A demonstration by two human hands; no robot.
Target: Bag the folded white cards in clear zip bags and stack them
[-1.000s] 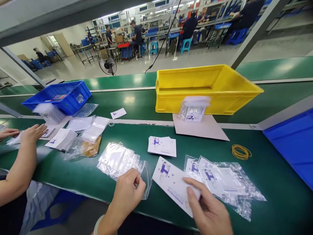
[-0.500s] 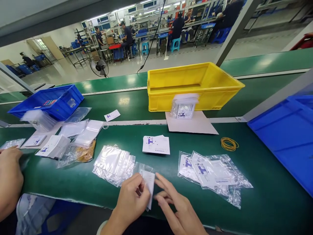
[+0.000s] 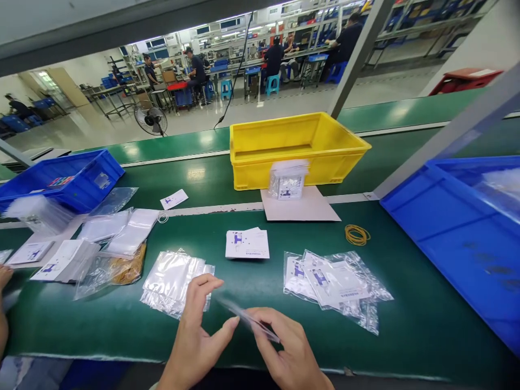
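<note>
My right hand (image 3: 289, 352) pinches a clear plastic bag with a white card inside (image 3: 247, 319), held edge-on just above the green table near its front edge. My left hand (image 3: 197, 336) is beside it with fingers stretched out, its fingertips close to the bag's left end and holding nothing. A stack of empty clear bags (image 3: 173, 279) lies just left of my left hand. A small pile of white printed cards (image 3: 247, 244) rests further back in the middle. Filled bags with cards (image 3: 335, 284) lie to the right.
A yellow bin (image 3: 296, 149) stands at the back, with a bundle of bagged cards (image 3: 287, 181) on a cardboard sheet (image 3: 303, 208) before it. Blue bins sit at far left (image 3: 60, 181) and right (image 3: 455, 233). Rubber bands (image 3: 357, 234) lie nearby. A co-worker's hand (image 3: 3, 281) shows at left.
The card I held in my right hand has gone into a clear bag. The bag now lies flat in my right hand and my left hand has let go and opened.
</note>
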